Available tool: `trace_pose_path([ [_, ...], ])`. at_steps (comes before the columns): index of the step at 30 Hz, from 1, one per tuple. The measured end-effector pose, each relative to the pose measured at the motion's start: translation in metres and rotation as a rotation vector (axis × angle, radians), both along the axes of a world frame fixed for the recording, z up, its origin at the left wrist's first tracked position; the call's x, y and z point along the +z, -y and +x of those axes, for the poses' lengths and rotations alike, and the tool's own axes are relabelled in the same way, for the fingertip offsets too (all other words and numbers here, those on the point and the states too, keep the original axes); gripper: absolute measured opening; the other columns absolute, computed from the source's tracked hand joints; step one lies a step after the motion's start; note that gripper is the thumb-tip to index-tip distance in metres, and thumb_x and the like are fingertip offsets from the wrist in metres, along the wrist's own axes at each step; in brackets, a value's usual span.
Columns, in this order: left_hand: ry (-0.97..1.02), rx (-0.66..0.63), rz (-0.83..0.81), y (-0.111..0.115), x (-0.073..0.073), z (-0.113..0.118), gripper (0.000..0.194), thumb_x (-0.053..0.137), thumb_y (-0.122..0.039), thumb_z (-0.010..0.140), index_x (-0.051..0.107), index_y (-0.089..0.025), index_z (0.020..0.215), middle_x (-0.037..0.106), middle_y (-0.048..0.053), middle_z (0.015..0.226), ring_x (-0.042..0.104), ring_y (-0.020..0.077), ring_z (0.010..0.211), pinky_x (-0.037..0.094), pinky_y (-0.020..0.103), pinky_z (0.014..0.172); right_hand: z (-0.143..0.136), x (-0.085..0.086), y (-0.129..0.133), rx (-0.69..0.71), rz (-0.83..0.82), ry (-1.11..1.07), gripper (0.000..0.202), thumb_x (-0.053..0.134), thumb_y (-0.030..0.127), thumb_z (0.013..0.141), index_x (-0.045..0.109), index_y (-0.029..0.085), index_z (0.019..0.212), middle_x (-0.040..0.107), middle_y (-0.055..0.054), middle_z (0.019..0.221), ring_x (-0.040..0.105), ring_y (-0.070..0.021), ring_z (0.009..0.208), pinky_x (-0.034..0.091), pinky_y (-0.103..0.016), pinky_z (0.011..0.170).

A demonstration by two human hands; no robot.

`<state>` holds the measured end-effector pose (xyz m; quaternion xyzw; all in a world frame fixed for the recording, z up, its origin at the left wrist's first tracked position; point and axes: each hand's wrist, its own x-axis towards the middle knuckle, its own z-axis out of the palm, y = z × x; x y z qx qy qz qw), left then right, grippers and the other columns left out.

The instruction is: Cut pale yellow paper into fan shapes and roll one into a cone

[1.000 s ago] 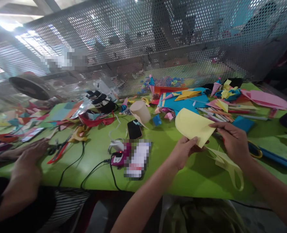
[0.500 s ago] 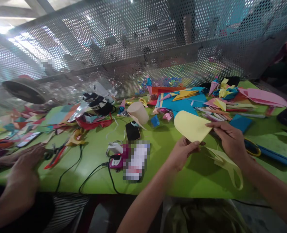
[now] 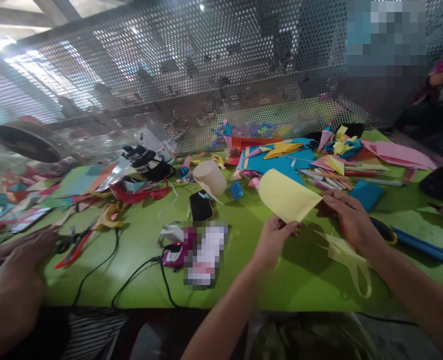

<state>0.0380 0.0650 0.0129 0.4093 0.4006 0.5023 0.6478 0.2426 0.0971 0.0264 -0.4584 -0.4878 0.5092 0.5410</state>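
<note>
A yellow piece of paper (image 3: 287,196) with a rounded far edge is held up above the green table. My left hand (image 3: 276,237) pinches its lower edge between thumb and fingers. At the paper's right corner, my right hand (image 3: 347,215) is closed on it too. Below my right hand, yellow paper scraps (image 3: 343,255) with a curled strip lie on the table. Scissors with yellow-rimmed handles (image 3: 384,230) and a long blue case (image 3: 424,245) rest to the right of that hand.
The green table (image 3: 236,280) carries a phone (image 3: 206,255), a purple charging block (image 3: 174,255) with black cables, a dark phone (image 3: 201,206) and a beige paper roll (image 3: 209,179). Coloured papers (image 3: 281,155) and pens lie behind. Another person's hands (image 3: 30,245) rest at left. A perforated metal screen (image 3: 191,90) stands beyond.
The whole view has shifted slightly. The yellow paper has tilted a little in my hands, and both hands keep hold of it.
</note>
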Motion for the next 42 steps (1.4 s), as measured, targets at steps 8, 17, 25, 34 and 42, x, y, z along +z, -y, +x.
trace_pose_path([
  [8, -0.073, -0.013, 0.022, 0.001, 0.001, 0.000, 0.032, 0.082, -0.035, 0.076, 0.072, -0.012, 0.096, 0.074, 0.008, 0.084, 0.062, 0.0140, 0.071, 0.047, 0.024, 0.063, -0.001, 0.000, 0.001, -0.025, 0.006, 0.089, 0.026, 0.083, 0.046, 0.080, 0.073, 0.022, 0.075, 0.065, 0.001, 0.068, 0.056, -0.0116, 0.058, 0.046, -0.025, 0.055],
  [17, -0.144, -0.053, 0.025, -0.002, -0.004, -0.002, 0.036, 0.078, -0.047, 0.078, 0.064, -0.014, 0.076, 0.063, 0.002, 0.065, 0.054, 0.0093, 0.054, 0.044, 0.022, 0.054, -0.003, -0.002, 0.004, -0.044, 0.032, 0.060, 0.028, 0.082, 0.047, 0.081, 0.070, 0.023, 0.078, 0.064, 0.002, 0.066, 0.056, -0.0119, 0.058, 0.046, -0.026, 0.057],
  [25, -0.304, -0.117, 0.070, 0.000, -0.003, -0.003, 0.023, 0.068, -0.037, 0.083, 0.061, -0.015, 0.080, 0.062, 0.000, 0.064, 0.053, 0.0093, 0.051, 0.042, 0.023, 0.052, -0.014, 0.001, 0.009, 0.122, -0.145, 0.005, 0.035, 0.094, 0.045, 0.062, 0.078, 0.023, 0.082, 0.074, -0.001, 0.072, 0.060, -0.0146, 0.060, 0.050, -0.029, 0.058],
  [34, -0.458, -0.195, 0.126, -0.001, 0.009, -0.024, 0.019, 0.062, -0.034, 0.084, 0.056, -0.018, 0.076, 0.060, -0.001, 0.064, 0.052, 0.0100, 0.052, 0.040, 0.023, 0.053, 0.000, -0.001, 0.002, 0.070, -0.129, -0.030, 0.025, 0.090, 0.039, 0.070, 0.071, 0.024, 0.076, 0.063, 0.001, 0.070, 0.055, -0.0127, 0.059, 0.048, -0.025, 0.050],
  [42, -0.331, -0.109, 0.087, -0.003, 0.017, -0.032, 0.026, 0.070, -0.040, 0.083, 0.059, -0.017, 0.078, 0.061, -0.001, 0.063, 0.053, 0.0093, 0.053, 0.042, 0.022, 0.054, 0.002, 0.004, 0.004, 0.062, -0.155, -0.045, 0.027, 0.091, 0.036, 0.071, 0.071, 0.022, 0.079, 0.064, 0.002, 0.069, 0.053, -0.0125, 0.058, 0.043, -0.028, 0.053],
])
